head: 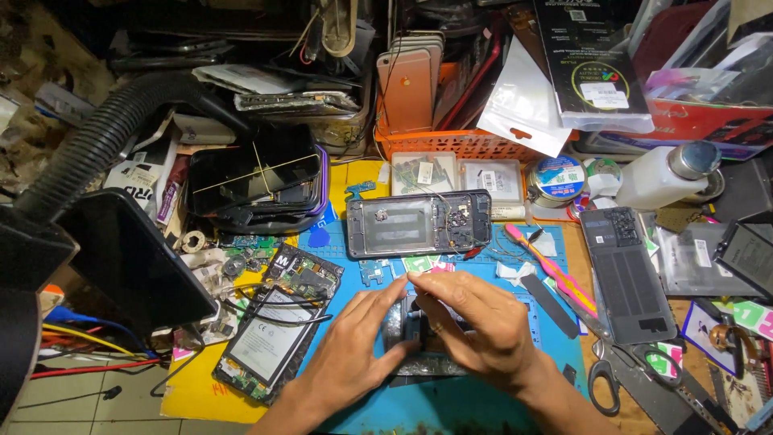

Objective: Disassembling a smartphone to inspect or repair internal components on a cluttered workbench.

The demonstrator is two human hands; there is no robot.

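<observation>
My left hand [354,346] and my right hand [475,326] meet over a small dark phone part [411,334] lying on the blue work mat [451,411]. Both hands grip it from either side, and their thumbs and forefingers pinch together above it, so most of the part is hidden. Just beyond the hands lies an opened phone frame [419,223] with bare metal and wiring inside. To the left, an opened phone with its battery showing [278,330] rests partly on a yellow sheet [197,387].
A pink toothbrush [555,270], a grey phone back cover [632,278] and scissors [604,379] lie to the right. A black flexible hose [97,137] and lamp stand at left. An orange basket of phones [451,141], tape rolls and a white bottle [664,173] crowd the back.
</observation>
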